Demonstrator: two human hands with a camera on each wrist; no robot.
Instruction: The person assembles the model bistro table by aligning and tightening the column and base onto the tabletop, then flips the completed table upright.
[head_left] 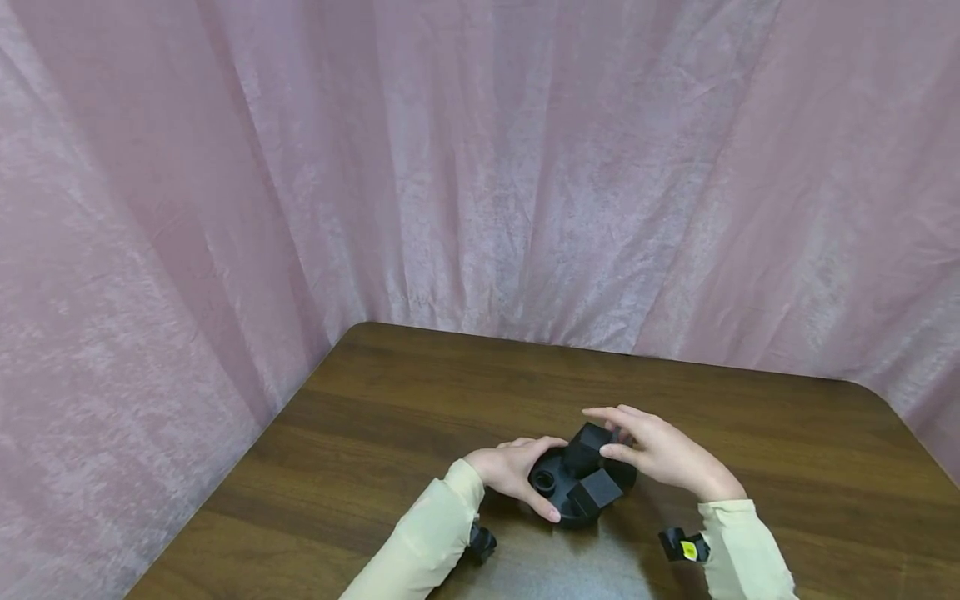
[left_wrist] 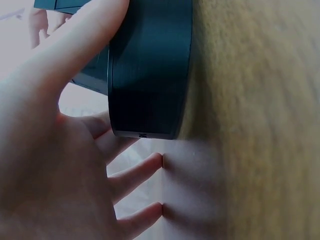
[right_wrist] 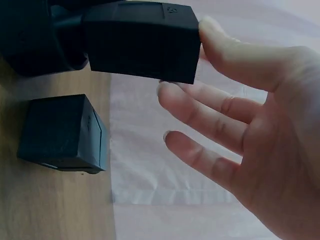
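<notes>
A round black base with a raised ring on its left side rests on the table. My left hand grips this base from the left. The thumb lies along its curved wall, while other fingertips touch down on the table. From the base rises a black angular block, which my right hand pinches near its top. Its thumb tip presses the block's edge, and the lower fingers are spread apart. A second flat-topped block is at the base's near side.
Another black block stands on the wood in the right wrist view. The brown wooden table has rounded far corners. Pink curtains hang behind and at the left. Each wrist carries a small black camera.
</notes>
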